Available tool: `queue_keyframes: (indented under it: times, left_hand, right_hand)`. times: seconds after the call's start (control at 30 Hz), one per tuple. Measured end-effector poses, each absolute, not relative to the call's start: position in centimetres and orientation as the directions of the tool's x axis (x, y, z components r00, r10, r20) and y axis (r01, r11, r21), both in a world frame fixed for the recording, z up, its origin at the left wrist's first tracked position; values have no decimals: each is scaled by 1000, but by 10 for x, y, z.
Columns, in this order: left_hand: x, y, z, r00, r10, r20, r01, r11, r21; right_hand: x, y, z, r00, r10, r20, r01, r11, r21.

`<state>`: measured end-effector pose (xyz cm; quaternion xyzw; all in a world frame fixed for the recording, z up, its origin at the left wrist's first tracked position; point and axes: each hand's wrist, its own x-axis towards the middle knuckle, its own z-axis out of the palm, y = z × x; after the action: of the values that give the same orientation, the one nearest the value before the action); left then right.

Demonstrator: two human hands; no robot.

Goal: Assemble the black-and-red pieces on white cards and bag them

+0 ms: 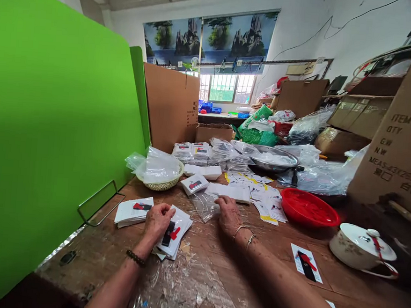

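My left hand [158, 222] is closed at the upper edge of a printed card [177, 229], which shows a black and red item and tops a loose pile. Just left of that hand lies another stack of white cards [131, 213]. My right hand [228, 215], with bracelets at its wrist, has its fingers bent down on the edge of a clear plastic bag [205, 206] that lies flat on the table. Beyond the bag are a bagged pack of cards [193, 184] and a row of white folded papers [229, 192].
At the back left, a basket [163, 185] holds clear bags, near rows of packed cards [191, 152]. Yellow-edged leaflets [267, 200], a red bowl [309, 210] and a lidded white pot [355, 251] stand to the right. A green partition [60, 115] borders the left.
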<state>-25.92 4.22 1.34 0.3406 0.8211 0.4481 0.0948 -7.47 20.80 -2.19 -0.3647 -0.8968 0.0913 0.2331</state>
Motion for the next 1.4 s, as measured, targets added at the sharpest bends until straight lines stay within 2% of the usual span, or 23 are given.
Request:
queue_keyframes:
  times: [0.17, 0.33, 0.5, 0.63, 0.7, 0.77, 0.8, 0.87, 0.9, 0.97, 1.07, 1.23, 1.3, 1.4]
  left_hand:
    - [-266, 47, -11, -706, 683, 186, 624, 477, 619]
    - [-268, 45, -19, -621, 718, 314, 754, 438, 489]
    - [-261, 39, -12, -577, 691, 435, 779, 307, 547]
    - [-238, 35, 1, -598, 630, 495, 733, 179, 657]
    - [-221, 37, 5, -634, 638, 437, 630, 99, 770]
    - [-201, 42, 8, -684, 662, 306, 429, 26, 903]
    - [-191, 44, 9, -709, 669, 222, 296, -3, 955]
    - [-171, 49, 10, -727, 685, 50, 17, -55, 998]
    - [-162, 51, 10, -697, 716, -30, -118, -73, 990]
    - [-146, 51, 10, -573, 809, -129, -353, -102, 930]
    - [-128, 46, 5, -490, 861, -134, -555, -190, 810]
    - [-111, 35, -5, -582, 803, -129, -598, -316, 736]
    - [-107, 32, -9, -550, 823, -144, -621, -288, 729]
    - [-105, 30, -14, -471, 860, -197, -634, -174, 753]
  right_hand:
    - [-73, 261, -26, -538, 793, 285, 788, 594, -164]
    - [-61, 297, -38, -600, 774, 203, 774, 626, -100]
    - [-58, 303, -40, -609, 757, 236, 764, 640, -83]
    - [-57, 306, -18, -526, 790, 316, 801, 585, -129]
    - [-54, 302, -4, -458, 818, 349, 827, 536, -170]
    - [-50, 290, 7, -431, 833, 348, 774, 539, -332]
    - [-47, 280, 10, -452, 831, 323, 687, 555, -468]
    - [-40, 251, 15, -567, 789, 235, 400, 514, -759]
    - [-35, 234, 16, -640, 745, 185, 257, 435, -863]
    - [-25, 198, 16, -738, 669, 89, 104, 243, -964]
    - [-6, 151, 13, -704, 710, 2, 44, 47, -998]
    - [11, 103, -10, -619, 782, -67, -111, -172, -979]
    - [12, 93, -19, -555, 830, -58, -175, -184, -967]
    - [14, 86, -23, -430, 902, -15, -188, -106, -976]
